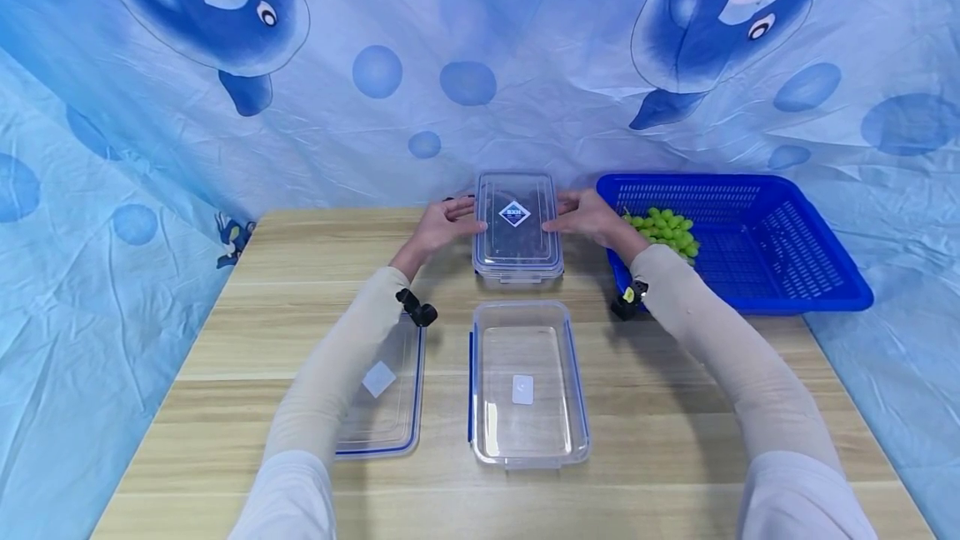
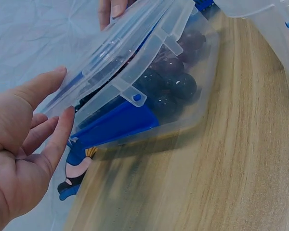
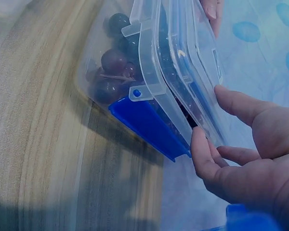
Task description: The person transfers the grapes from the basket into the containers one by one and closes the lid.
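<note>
At the back middle of the table, a transparent lid (image 1: pixel 517 244) with a diamond-shaped label lies over a transparent food box (image 2: pixel 204 103). Dark grapes (image 3: pixel 114 61) show through the box wall. A gap runs between lid and box rim in both wrist views, and blue side latches (image 2: pixel 118 124) hang down unfastened. My left hand (image 1: pixel 440 227) holds the lid's left edge between thumb and fingers. On the opposite edge, my right hand (image 1: pixel 588 215) grips the lid the same way, fingertips at its rim.
Nearer me stands a second transparent box (image 1: pixel 491 452), lidless, with blue latches. Another blue-edged lid (image 1: pixel 397 419) lies partly beneath my left forearm. A blue basket (image 1: pixel 832 273) holding green grapes (image 1: pixel 663 230) is at the back right. A dolphin-print curtain (image 1: pixel 480 15) hangs behind the table.
</note>
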Tool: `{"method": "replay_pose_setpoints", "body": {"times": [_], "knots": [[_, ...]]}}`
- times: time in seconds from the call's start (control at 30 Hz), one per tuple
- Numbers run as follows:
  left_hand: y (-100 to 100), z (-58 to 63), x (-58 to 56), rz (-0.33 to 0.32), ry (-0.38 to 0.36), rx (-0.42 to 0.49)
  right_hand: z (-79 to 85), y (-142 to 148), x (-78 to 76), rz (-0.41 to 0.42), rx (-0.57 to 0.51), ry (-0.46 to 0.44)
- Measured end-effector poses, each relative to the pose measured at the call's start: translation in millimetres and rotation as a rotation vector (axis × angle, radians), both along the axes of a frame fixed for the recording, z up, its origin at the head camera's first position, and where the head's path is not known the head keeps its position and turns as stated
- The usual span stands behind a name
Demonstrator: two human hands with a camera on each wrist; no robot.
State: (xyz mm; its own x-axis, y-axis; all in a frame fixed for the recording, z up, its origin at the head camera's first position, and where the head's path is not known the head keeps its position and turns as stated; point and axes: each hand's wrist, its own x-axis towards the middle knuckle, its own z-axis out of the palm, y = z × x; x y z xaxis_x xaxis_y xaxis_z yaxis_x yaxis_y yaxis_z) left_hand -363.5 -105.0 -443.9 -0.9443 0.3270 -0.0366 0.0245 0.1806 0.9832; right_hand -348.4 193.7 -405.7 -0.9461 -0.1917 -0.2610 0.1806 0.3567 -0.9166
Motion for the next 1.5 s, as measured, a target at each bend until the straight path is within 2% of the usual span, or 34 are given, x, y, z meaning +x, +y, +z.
{"method": "replay_pose_setpoints", "body": {"times": [0.27,0.5,0.7,0.9,1.17,1.5], "knots": [[3,-6.3,-4.9,-0.019,-0.016,-0.008,-3.0,-4,-4.0,-0.002,0.036,0.008],[4,-5.6,-0.7,-0.02,0.02,-0.043,-3.4,-5,-2.9,0.017,0.074,0.025],[5,-5.8,3.5,-0.025,0.045,-0.046,-4.8,-6,-3.5,0.041,0.116,-0.004],[5,-7.8,4.9,-0.012,0.036,-0.048,-6.3,-6,-3.0,0.051,0.132,-0.009],[6,-14.4,5.0,-0.025,0.039,-0.038,-6.2,-8,1.5,0.054,0.12,-0.05],[7,-13.4,7.1,-0.025,0.04,-0.053,-5.7,-10,3.2,0.041,0.131,-0.109]]}}
